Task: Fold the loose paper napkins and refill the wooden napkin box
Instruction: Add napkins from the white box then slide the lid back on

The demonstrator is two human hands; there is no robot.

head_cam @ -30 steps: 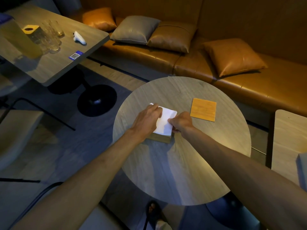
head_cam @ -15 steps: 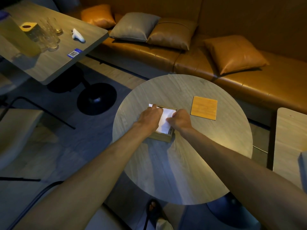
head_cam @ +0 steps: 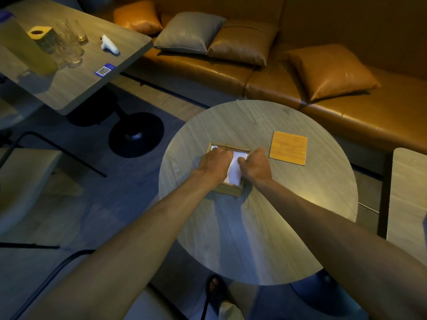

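On the round worktop (head_cam: 254, 239) stands the wooden napkin box (head_cam: 227, 190), with white napkins (head_cam: 235, 168) lying inside it. Our left hand (head_cam: 213, 161) and right hand (head_cam: 255, 163) rest on them, fingers bent; gripping or only pressing, we cannot tell.

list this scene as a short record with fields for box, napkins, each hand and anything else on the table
box: wooden napkin box, open-topped, on the round table
napkins: white napkins inside the box
left hand: left hand on the napkins, grip unclear
right hand: right hand at the napkins' right edge, grip unclear
also on table: flat wooden square, right of the box, apart from it
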